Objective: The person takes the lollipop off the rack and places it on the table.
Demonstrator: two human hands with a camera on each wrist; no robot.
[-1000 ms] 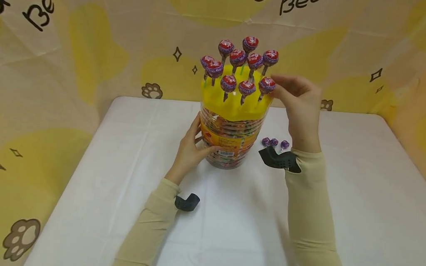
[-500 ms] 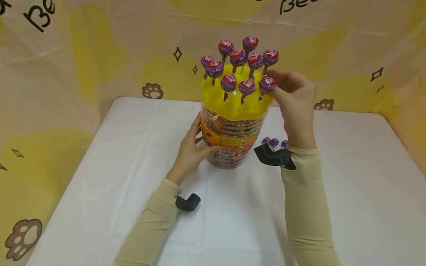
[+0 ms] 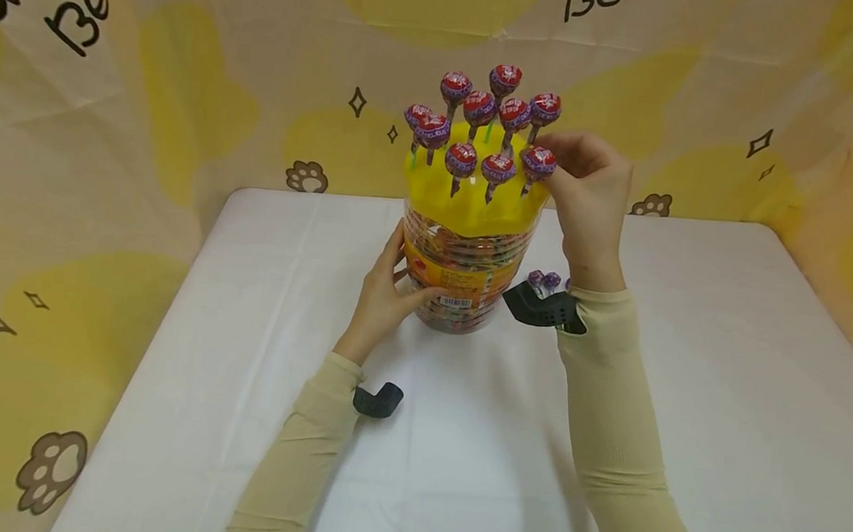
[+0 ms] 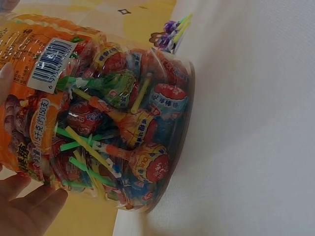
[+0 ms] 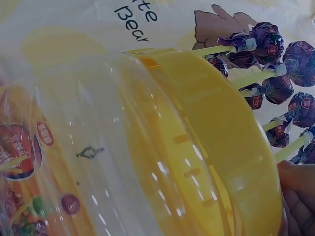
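A clear plastic candy jar (image 3: 462,290) with an orange label and a yellow lid (image 3: 450,205) stands on the table, filled with wrapped lollipops. My left hand (image 3: 384,300) grips its lower left side, thumb in front and fingers around the back. Several red-and-purple lollipops (image 3: 478,107) stand upright, their sticks set in the lid top. At the lid's right edge my right hand (image 3: 593,200) has thumb and index finger drawn together by the front-right lollipop (image 3: 538,164). It seems to pinch the stick; that lollipop hides the fingertips. In the right wrist view the thumb (image 5: 298,174) lies beside a stick.
A few small purple lollipops (image 3: 551,282) lie on the white table (image 3: 304,290) right of the jar, partly covered by the black wrist camera mount (image 3: 543,307). A yellow patterned cloth (image 3: 261,78) hangs behind the table.
My right hand has shifted slightly left and up around the front-right lollipop, its wrist mount covering more of the loose lollipops. The left hand and the jar stay in place.
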